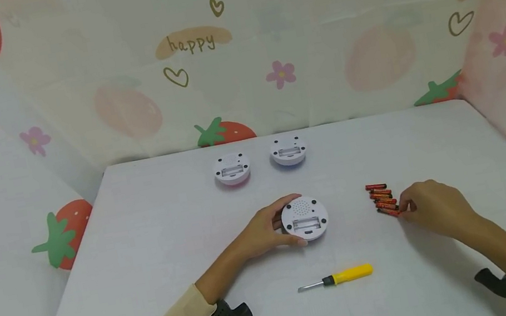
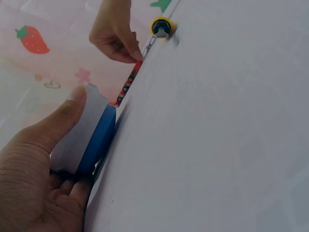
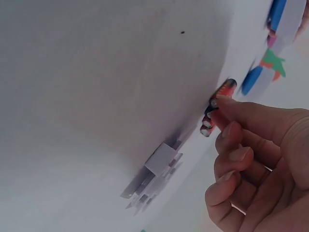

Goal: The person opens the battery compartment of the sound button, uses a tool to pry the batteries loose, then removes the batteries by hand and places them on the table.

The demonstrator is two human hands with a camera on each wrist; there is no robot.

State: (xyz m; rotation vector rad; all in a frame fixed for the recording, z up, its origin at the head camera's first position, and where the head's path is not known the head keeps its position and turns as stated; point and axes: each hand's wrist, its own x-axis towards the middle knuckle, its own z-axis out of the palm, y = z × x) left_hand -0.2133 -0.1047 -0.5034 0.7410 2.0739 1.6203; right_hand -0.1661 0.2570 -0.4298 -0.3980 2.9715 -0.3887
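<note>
In the head view, my left hand (image 1: 265,229) grips a round white device (image 1: 303,206) by its left edge, thumb at the near side. The device's underside faces up, with a speaker grille, small dark feet and an uncovered battery compartment showing no batteries. Its blue side (image 2: 99,140) shows in the left wrist view, tilted close over the tabletop. Several red-and-black batteries (image 1: 380,193) lie in a row to the right. At the row's near end, my right hand (image 1: 437,207) pinches a battery (image 3: 226,88) between thumb and forefinger, its other fingers curled.
A screwdriver (image 1: 352,274) with a yellow handle lies in front of the held device. Two similar round devices, one on the left (image 1: 232,169) and one on the right (image 1: 288,151), stand near the white table's (image 1: 163,196) back edge. Printed cloth (image 1: 311,57) hangs behind.
</note>
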